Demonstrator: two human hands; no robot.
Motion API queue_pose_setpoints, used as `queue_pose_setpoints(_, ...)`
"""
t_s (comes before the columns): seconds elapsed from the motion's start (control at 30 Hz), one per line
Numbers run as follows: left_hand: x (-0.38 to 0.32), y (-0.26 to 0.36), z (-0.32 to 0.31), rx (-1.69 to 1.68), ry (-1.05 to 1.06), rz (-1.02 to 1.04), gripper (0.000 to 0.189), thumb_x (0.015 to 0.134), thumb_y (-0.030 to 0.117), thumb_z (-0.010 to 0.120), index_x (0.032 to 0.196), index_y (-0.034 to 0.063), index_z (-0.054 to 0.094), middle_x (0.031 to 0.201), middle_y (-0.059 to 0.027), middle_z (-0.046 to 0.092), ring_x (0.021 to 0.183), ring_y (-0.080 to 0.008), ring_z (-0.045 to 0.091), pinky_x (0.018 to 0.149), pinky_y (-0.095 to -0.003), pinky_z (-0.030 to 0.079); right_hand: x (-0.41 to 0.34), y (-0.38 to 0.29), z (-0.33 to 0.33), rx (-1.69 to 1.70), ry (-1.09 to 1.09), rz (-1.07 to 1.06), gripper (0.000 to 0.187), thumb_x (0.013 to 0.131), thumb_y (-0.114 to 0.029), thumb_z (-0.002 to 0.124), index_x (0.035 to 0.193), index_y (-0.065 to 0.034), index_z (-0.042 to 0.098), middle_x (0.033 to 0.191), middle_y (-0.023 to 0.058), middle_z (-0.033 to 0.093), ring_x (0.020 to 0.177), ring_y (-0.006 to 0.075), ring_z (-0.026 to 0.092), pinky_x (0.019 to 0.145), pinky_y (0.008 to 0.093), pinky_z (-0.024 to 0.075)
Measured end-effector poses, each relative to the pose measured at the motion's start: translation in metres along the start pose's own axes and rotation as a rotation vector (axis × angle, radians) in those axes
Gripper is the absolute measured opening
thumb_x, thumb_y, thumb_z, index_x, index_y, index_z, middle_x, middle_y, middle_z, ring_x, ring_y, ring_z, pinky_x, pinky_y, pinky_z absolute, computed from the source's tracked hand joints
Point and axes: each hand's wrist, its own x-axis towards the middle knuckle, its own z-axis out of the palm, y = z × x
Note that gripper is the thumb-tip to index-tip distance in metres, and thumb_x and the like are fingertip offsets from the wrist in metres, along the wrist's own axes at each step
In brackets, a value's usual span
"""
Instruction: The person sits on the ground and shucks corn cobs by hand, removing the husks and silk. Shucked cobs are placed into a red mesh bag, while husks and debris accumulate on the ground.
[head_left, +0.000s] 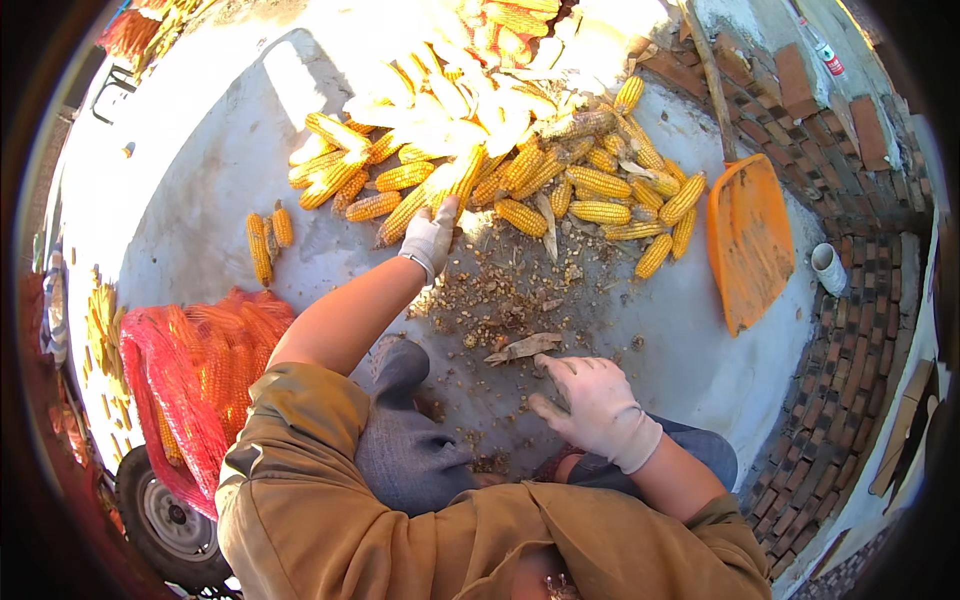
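My left hand (429, 238), in a pale work glove, reaches out to the near edge of a heap of yellow corn cobs (596, 182). Its fingers are closed around the lower end of a corn cob (466, 180), and another long cob lies right beside it, against the hand. My right hand (592, 405), also gloved, hovers low over the floor near my knee. Its thumb and fingers are apart with nothing between them. Just beyond its fingertips lies a dry husk (525, 348). Strong sunlight washes out the far part of the heap.
A red mesh sack (214, 360) of cobs stands left, above a wheel (176, 517). Two cobs (259, 249) lie apart. Loose kernels and chaff (495, 300) cover the floor before me. An orange shovel (750, 240) and a white pipe (828, 268) are right, by a brick wall (840, 382).
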Motion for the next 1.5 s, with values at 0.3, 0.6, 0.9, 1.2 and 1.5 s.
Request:
queue_pose_setpoints(0.3,-0.150,-0.001,0.036,0.213,-0.377,0.650,0.062,0.085,0.039,0.068,0.122,-0.0070,0.050,0.109,-0.0239,0.063,0.102,-0.0359,0.062,0.091,-0.0420,0.047,0.039,0.020,0.010,1.869,0.307,0.334,0.063,0.085,-0.016,0.077,0.135,-0.0008,0.041,0.117,0.0088,0.061,0.109,0.0159,0.059,0.093,0.0287,0.0498)
queue_pose_setpoints(0.6,-0.188,0.027,0.045,0.182,-0.610,0.293,0.070,0.073,0.021,0.079,0.131,-0.0002,0.045,0.114,-0.0119,0.061,0.107,-0.0172,0.059,0.094,-0.0317,0.049,0.031,0.040,0.022,1.885,0.298,0.140,0.057,0.083,0.007,0.065,0.135,-0.0065,0.044,0.124,0.0108,0.059,0.117,0.0240,0.057,0.104,0.0397,0.0457)
queue_pose_setpoints(0.9,-0.184,0.048,0.034,0.882,-0.489,0.719,0.059,0.077,0.026,0.072,0.126,0.0037,0.050,0.107,-0.0196,0.065,0.098,-0.0364,0.064,0.084,-0.0418,0.053,0.039,0.052,-0.024,1.662,1.100,0.441,0.052,0.079,0.012,0.067,0.125,-0.0022,0.046,0.104,0.0147,0.063,0.089,0.0275,0.066,0.080,0.0368,0.0573)
queue_pose_setpoints(1.2,-0.144,0.015,0.036,1.047,-0.583,1.484,0.041,0.079,0.032,0.070,0.107,0.0043,0.058,0.091,-0.0183,0.067,0.085,-0.0347,0.067,0.078,-0.0414,0.054,0.011,0.013,0.006,-0.458,0.492,-0.318,0.056,0.082,-0.014,0.055,0.138,-0.0124,0.049,0.142,0.0065,0.047,0.138,0.0235,0.037,0.116,0.0523,0.0223)
queue_pose_setpoints(1.5,-0.185,0.045,0.014,0.314,-0.945,0.156,0.057,0.071,0.023,0.075,0.121,0.0042,0.055,0.084,-0.0035,0.064,0.071,-0.0097,0.060,0.060,-0.0271,0.052,0.011,0.092,-0.030,0.124,0.539,0.293,0.022,0.087,-0.020,0.066,0.108,-0.0146,0.065,0.100,0.0064,0.067,0.094,0.0240,0.063,0.085,0.0323,0.0487)
